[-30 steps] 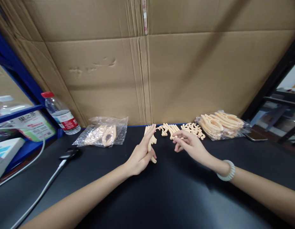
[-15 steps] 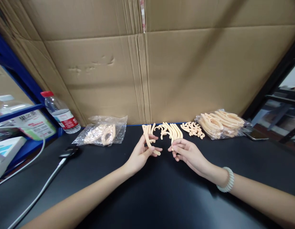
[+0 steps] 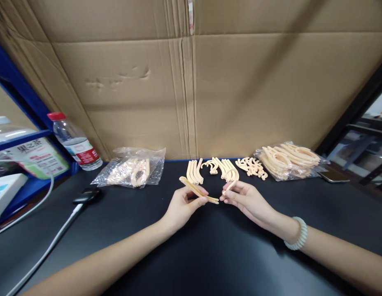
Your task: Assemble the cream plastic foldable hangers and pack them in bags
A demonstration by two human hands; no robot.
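My left hand (image 3: 183, 206) pinches a long beige strip (image 3: 191, 187) between thumb and fingers. Its right end looks split into two layers, as of two pieces laid together. Close by on the right, my right hand (image 3: 251, 202) is closed on a curved beige piece (image 3: 230, 187), mostly covered by the fingers. The strip's tip and my right fingertips are almost touching. Behind the hands lie two rows of beige curved strips, a left row (image 3: 194, 172) and a right row (image 3: 225, 168), with small hooked pieces (image 3: 212, 165) between them.
A pile of small curly pieces (image 3: 252, 167) lies right of the rows, beside a bag of beige parts (image 3: 286, 160) and a phone (image 3: 334, 176). On the left are another plastic bag (image 3: 132, 168), a bottle (image 3: 78, 144) and a black plug (image 3: 87, 196) with a white cable. Cardboard (image 3: 132, 94) stands behind.
The strip in my left hand has turned flatter, and its layered end now shows. The curved piece in my right hand has tilted. The view has shifted slightly.
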